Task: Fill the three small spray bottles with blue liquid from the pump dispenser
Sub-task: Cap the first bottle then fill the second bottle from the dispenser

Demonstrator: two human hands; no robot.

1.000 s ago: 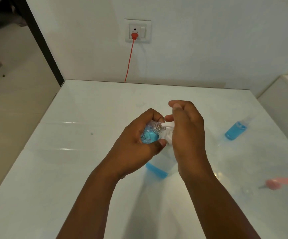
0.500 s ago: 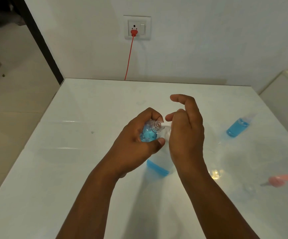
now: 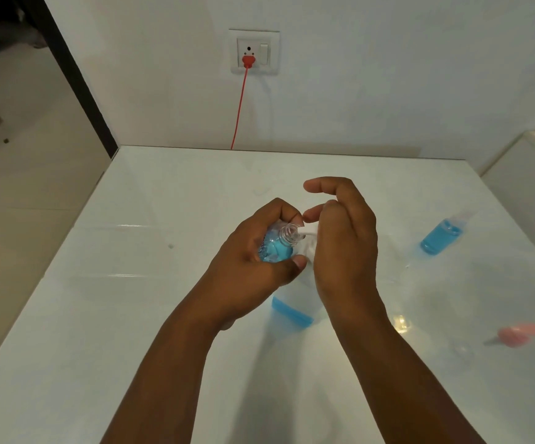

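The left hand [image 3: 253, 261] grips the small clear spray bottle of blue liquid [image 3: 275, 248], tilted, its open neck touching the white pump dispenser [image 3: 295, 302] nozzle. The right hand [image 3: 343, 238], fingers loosely curled, hovers over the pump head.

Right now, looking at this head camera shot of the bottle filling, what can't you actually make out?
- Pump dispenser: the right hand covers its head and most of its body; only the nozzle and blue base show.
- Small spray bottle: the left hand wraps it, so its fill level is unclear.
- Pink object at the right: too blurred to identify.
- Second blue bottle: its top is blurred, so capped or not is uncertain.
- A third bottle: none clearly visible.
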